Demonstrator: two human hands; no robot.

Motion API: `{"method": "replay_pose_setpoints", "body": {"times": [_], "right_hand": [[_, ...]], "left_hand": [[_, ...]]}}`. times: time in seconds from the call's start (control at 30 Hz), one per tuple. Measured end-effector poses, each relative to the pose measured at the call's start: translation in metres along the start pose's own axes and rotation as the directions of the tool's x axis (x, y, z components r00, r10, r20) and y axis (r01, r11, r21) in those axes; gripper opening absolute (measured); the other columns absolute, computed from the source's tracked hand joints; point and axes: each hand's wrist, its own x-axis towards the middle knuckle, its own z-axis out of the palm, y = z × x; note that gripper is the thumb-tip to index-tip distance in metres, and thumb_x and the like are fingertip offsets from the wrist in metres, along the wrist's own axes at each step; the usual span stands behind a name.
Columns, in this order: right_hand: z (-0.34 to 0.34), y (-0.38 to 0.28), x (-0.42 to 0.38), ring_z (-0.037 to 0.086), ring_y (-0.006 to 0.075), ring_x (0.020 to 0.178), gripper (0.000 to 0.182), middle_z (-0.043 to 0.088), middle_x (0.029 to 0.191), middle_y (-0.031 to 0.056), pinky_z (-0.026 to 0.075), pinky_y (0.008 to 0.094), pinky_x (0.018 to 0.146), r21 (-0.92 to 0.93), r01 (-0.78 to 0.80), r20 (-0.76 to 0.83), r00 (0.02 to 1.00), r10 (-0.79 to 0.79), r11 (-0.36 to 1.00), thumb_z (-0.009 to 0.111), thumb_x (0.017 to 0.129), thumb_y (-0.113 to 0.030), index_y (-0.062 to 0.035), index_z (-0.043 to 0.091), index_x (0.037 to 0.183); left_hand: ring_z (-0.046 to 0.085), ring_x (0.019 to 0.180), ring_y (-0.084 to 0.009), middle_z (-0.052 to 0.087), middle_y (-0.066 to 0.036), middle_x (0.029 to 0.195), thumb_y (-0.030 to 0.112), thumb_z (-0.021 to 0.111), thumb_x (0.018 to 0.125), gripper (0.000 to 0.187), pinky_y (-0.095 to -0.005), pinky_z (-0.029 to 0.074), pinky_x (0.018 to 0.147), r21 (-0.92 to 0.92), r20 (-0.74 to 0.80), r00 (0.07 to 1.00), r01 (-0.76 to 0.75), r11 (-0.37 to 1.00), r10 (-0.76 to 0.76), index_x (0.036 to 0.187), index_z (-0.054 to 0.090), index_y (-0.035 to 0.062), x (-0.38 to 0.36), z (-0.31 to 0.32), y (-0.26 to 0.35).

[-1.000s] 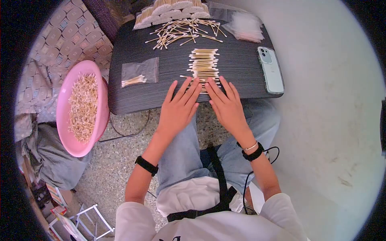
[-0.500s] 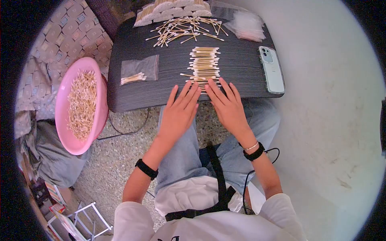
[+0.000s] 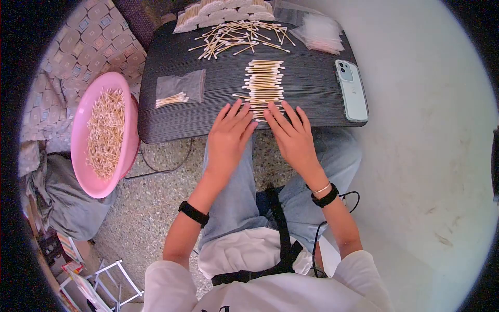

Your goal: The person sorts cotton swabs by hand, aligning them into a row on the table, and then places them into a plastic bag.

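Observation:
A neat column of cotton swabs (image 3: pixel 264 83) lies across the middle of a dark ribbed table (image 3: pixel 218 112). My left hand (image 3: pixel 228 138) rests flat at the table's near edge, fingers spread, its tips touching the bottom swabs. My right hand (image 3: pixel 292 136) lies flat beside it, fingers apart, its tips also at the column's lower end. Neither hand holds anything. A loose scatter of swabs (image 3: pixel 234 39) sits farther back, with bundled swabs (image 3: pixel 218 11) behind it.
A small clear bag with a few swabs (image 3: pixel 179 89) lies left on the table. A phone (image 3: pixel 352 89) lies at the right edge, a heap of clear bags (image 3: pixel 318 34) at the back right. A pink basin of swabs (image 3: pixel 104 134) stands to the left.
My left hand has shifted slightly left and its fingers have drawn a little closer together. My right hand has barely moved.

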Motion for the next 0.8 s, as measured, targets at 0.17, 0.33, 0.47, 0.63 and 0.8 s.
{"method": "replay_pose_setpoints", "body": {"times": [0.17,0.33,0.47,0.63,0.8], "right_hand": [[-0.0002,0.0003,-0.0005,0.04,0.025,0.136,0.053,0.043,0.149,0.0001,0.029,0.0476,0.113,0.01,0.003,0.005,1.0,-0.003,1.0,0.058,0.086,-0.012,-0.0152,0.051,0.139],[-0.0025,-0.0003,0.0001,0.039,0.0251,0.136,0.054,0.043,0.15,0.0006,0.028,0.0478,0.113,0.013,0.001,0.014,1.0,-0.001,1.0,0.057,0.086,-0.011,-0.0148,0.05,0.139],[-0.0016,0.0006,-0.0005,0.039,0.0254,0.136,0.055,0.042,0.15,0.0008,0.028,0.0479,0.113,0.022,0.001,0.017,1.0,-0.002,1.0,0.057,0.085,-0.011,-0.0148,0.049,0.14],[-0.0025,0.0002,-0.0005,0.038,0.0256,0.137,0.056,0.041,0.15,0.0012,0.028,0.048,0.113,0.014,0.006,0.036,0.999,-0.006,1.0,0.057,0.085,-0.011,-0.0151,0.048,0.14],[-0.003,0.0008,-0.0008,0.038,0.0256,0.137,0.057,0.041,0.15,0.0017,0.028,0.048,0.113,0.023,0.007,0.038,0.999,-0.008,1.0,0.058,0.084,-0.01,-0.0156,0.049,0.14]], "left_hand": [[0.059,0.119,-0.0299,0.068,-0.013,0.118,0.015,0.072,0.084,0.019,-0.0438,0.041,0.107,-0.039,0.012,0.998,0.064,0.997,-0.063,0.098,0.07,0.002,0.0041,-0.0007,0.0026],[0.059,0.119,-0.0294,0.068,-0.013,0.117,0.013,0.071,0.084,0.017,-0.0425,0.043,0.106,-0.026,-0.004,1.0,0.03,0.999,-0.03,0.097,0.07,0.0019,0.0075,0.0015,0.0023],[0.06,0.118,-0.0299,0.068,-0.012,0.116,0.009,0.07,0.083,0.015,-0.0423,0.045,0.103,-0.01,0.0,0.999,-0.032,0.999,0.032,0.096,0.07,0.0019,0.0084,-0.0005,0.0008],[0.06,0.118,-0.029,0.065,-0.014,0.12,0.005,0.064,0.083,0.015,-0.0439,0.045,0.104,0.046,0.019,0.988,-0.156,0.987,0.155,0.097,0.065,0.0009,0.0038,-0.0013,-0.0052],[0.057,0.121,-0.0313,0.063,-0.016,0.124,0.007,0.066,0.084,0.015,-0.044,0.044,0.104,0.027,0.016,0.997,-0.081,0.996,0.08,0.098,0.062,0.0017,0.0032,0.0023,-0.0062]]}}
